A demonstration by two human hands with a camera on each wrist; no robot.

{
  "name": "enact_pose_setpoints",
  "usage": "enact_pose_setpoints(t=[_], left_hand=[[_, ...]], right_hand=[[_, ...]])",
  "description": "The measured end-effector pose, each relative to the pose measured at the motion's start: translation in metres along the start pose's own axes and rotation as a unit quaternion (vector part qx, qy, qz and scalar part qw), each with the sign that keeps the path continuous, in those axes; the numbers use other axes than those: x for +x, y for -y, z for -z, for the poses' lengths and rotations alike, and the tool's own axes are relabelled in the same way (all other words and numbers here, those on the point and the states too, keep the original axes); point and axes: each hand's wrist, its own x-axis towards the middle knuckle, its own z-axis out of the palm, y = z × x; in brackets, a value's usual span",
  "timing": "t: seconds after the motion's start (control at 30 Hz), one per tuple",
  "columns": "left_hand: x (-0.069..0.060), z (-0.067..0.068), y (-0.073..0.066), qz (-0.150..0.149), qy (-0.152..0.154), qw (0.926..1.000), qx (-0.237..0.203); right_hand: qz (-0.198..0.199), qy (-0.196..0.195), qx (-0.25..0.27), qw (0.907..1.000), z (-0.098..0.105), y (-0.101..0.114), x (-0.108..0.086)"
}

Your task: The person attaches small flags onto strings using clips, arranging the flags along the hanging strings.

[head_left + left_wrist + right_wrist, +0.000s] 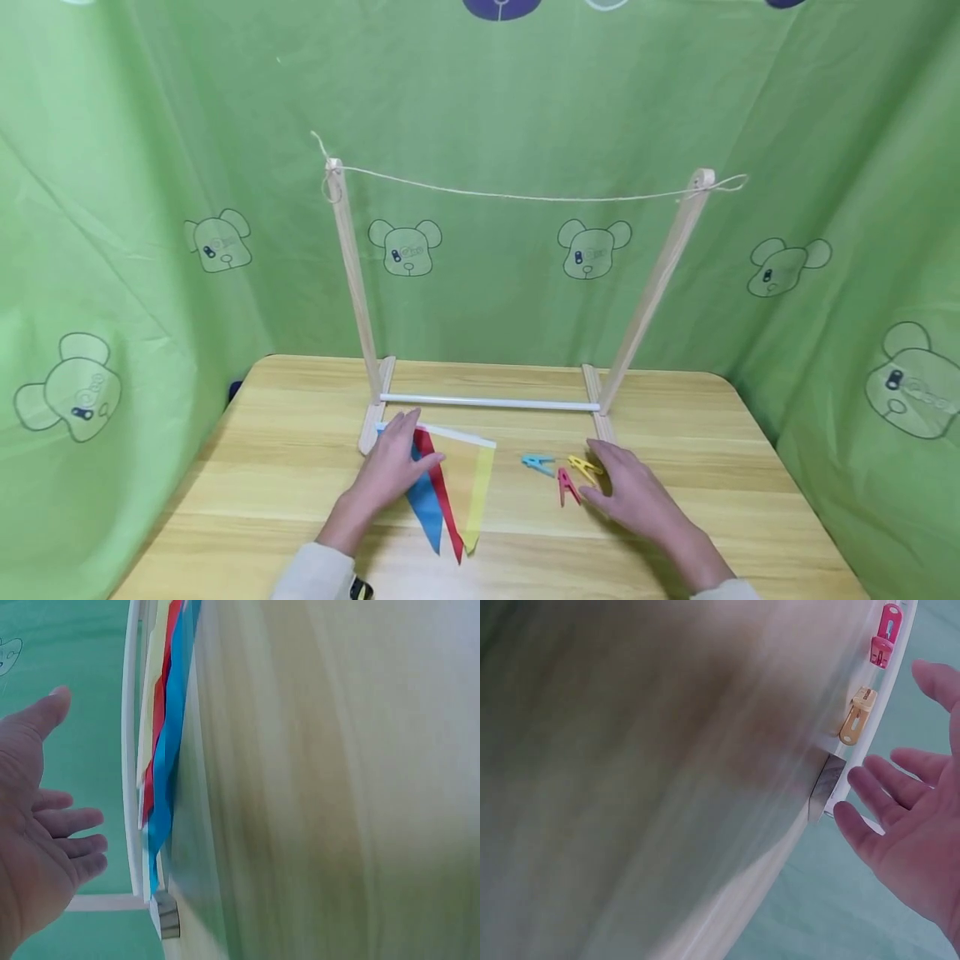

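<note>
Three overlapping triangular pennants lie on the table: a blue pennant (pixel 427 508), a red pennant (pixel 444 500) and a yellow pennant (pixel 480 492), each with a white top band. My left hand (pixel 393 462) hovers over the blue one, fingers relaxed and holding nothing; the left wrist view shows the palm (pixel 37 862) apart from the cloth. Three small clothespins lie to the right: a blue clothespin (pixel 537 463), a red clothespin (pixel 567 487) and a yellow clothespin (pixel 585 467). Beside the yellow and red ones is my right hand (pixel 633 492), its fingers loosely bent around nothing.
Behind the pennants stands a wooden frame with a left post (pixel 354 275), a right post (pixel 656 292) and a white bottom rod (pixel 487 402). A string (pixel 510 197) sags between the post tops. Green curtain (pixel 495 317) surrounds the wooden table (pixel 255 467).
</note>
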Motion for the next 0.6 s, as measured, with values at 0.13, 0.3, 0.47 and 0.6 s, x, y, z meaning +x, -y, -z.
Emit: enact_pose_setpoints(t=[0.13,0.3,0.47,0.6], left_hand=[[0.003,-0.004,-0.006,0.044,-0.007,0.9982,-0.041],[0.009,-0.008,-0.009,0.083,-0.009,0.9928,-0.086],[0.011,-0.010,-0.010,0.093,-0.014,0.9901,-0.104],[0.011,-0.013,-0.010,0.096,-0.022,0.9884,-0.116]], right_hand=[[0.005,-0.001,-0.002,1.0000,-0.001,-0.002,0.001],[0.001,0.005,0.000,1.0000,-0.001,0.000,0.002],[-0.004,0.021,0.003,0.9998,-0.004,0.003,0.004],[-0.008,0.032,-0.002,0.9994,-0.006,0.004,0.006]])
